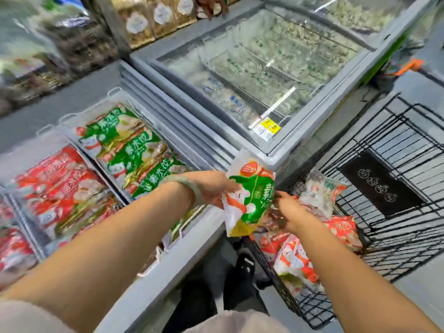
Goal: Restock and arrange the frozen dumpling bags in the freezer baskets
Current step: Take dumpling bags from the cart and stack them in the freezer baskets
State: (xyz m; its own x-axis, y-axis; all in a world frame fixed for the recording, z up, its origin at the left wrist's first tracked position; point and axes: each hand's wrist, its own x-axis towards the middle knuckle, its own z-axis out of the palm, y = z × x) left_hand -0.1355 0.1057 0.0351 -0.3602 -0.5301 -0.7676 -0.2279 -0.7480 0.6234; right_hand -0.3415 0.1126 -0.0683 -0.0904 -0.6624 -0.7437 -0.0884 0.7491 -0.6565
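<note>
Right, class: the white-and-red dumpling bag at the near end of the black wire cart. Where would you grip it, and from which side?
From above, probably: the white-and-red bag lies face-up on top of the pile, and the walls of the wire cart block the sides. Grip across its width with the right hand, nearest it; the left hand grips a green bag.

An open grey chest freezer (pixel 168 280) holds white wire baskets side by side. One basket (pixel 113 92) is packed with overlapping green-printed plastic dumpling bags (pixel 134 155), and its neighbour holds red-printed bags (pixel 60 188). Beside it, a glass-lidded grey freezer (pixel 182 97) shows pale frosted bags (pixel 230 102). A black wire trolley (pixel 408 150) on the grey floor (pixel 418 292) carries red-and-white bags (pixel 295 258).
</note>
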